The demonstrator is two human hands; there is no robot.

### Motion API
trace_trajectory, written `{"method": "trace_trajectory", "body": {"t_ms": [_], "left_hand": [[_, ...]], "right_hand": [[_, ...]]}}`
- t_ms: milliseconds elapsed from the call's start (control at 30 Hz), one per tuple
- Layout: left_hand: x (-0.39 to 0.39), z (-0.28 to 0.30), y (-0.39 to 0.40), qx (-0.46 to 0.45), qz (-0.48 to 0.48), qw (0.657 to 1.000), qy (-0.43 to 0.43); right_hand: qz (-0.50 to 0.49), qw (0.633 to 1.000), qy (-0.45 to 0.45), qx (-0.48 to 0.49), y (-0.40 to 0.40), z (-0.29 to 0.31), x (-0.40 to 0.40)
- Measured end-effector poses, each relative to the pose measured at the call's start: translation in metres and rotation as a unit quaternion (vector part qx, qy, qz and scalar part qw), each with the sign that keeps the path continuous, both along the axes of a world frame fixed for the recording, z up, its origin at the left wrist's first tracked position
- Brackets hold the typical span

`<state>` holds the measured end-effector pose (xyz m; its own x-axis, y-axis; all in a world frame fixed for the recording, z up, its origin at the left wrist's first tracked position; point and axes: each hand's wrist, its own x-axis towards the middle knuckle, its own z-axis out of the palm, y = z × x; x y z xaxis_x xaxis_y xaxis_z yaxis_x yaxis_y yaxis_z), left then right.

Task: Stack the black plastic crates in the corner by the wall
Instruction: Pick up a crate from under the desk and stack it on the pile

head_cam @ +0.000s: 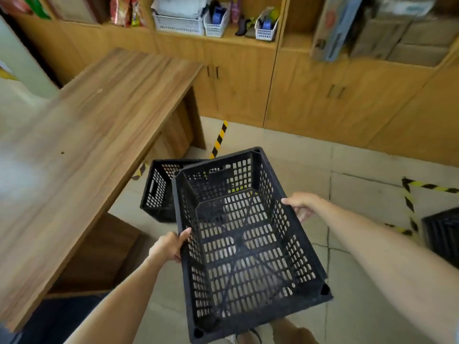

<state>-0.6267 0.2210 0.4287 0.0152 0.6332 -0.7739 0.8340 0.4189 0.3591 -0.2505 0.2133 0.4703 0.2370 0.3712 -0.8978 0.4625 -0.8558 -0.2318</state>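
I carry an empty black perforated crate (246, 247) in the air, open side up and tilted toward me. My left hand (167, 247) grips its left rim with the thumb over the edge. My right hand (301, 206) grips the right rim. Beyond it a second black crate (157, 192) stands on the tiled floor beside the desk; the carried crate hides its right part. A third black crate (443, 234) shows partly at the right edge of the view.
A long wooden desk (82, 150) fills the left side. Wooden cabinets (310, 95) with shelves of baskets and boxes line the far wall. Yellow-black tape (219, 139) marks the floor. My legs and a shoe (253, 337) show below the crate.
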Motion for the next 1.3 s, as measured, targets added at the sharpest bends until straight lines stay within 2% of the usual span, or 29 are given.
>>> {"method": "trace_trajectory", "body": {"t_ms": [200, 333, 467, 533, 700, 833, 933, 1067, 1133, 1300], "left_hand": [[0.085, 0.008, 0.034, 0.021, -0.103, 0.993, 0.053], [0.15, 0.021, 0.047, 0.013, -0.199, 0.975, 0.101], [0.234, 0.052, 0.04, 0.078, -0.256, 0.954, 0.134], [0.277, 0.06, 0.038, 0.106, -0.289, 0.942, 0.134], [0.378, 0.072, 0.04, 0.166, -0.391, 0.895, 0.14], [0.458, 0.085, 0.038, 0.191, -0.446, 0.866, 0.119], [0.514, 0.093, 0.037, 0.211, -0.464, 0.855, 0.097], [0.584, 0.107, 0.037, 0.259, -0.529, 0.799, 0.123], [0.615, 0.109, 0.042, 0.275, -0.554, 0.776, 0.126], [0.695, 0.105, 0.077, 0.277, -0.598, 0.744, 0.113]], "right_hand": [[-0.019, 1.0, -0.017, -0.017, -0.043, 0.014, 0.086], [-0.049, 0.999, -0.021, -0.014, -0.072, 0.022, 0.138], [-0.082, 0.996, -0.023, -0.025, -0.11, 0.024, 0.195], [-0.137, 0.99, -0.014, -0.027, -0.13, 0.026, 0.224], [-0.25, 0.967, 0.031, -0.026, -0.185, 0.019, 0.293], [-0.367, 0.928, 0.062, 0.019, -0.222, 0.041, 0.334], [-0.362, 0.93, 0.01, 0.058, -0.247, 0.05, 0.362], [-0.369, 0.929, -0.01, 0.024, -0.264, 0.053, 0.399], [-0.399, 0.917, -0.008, 0.023, -0.266, 0.057, 0.414], [-0.439, 0.898, -0.011, 0.014, -0.258, 0.041, 0.465]]}}
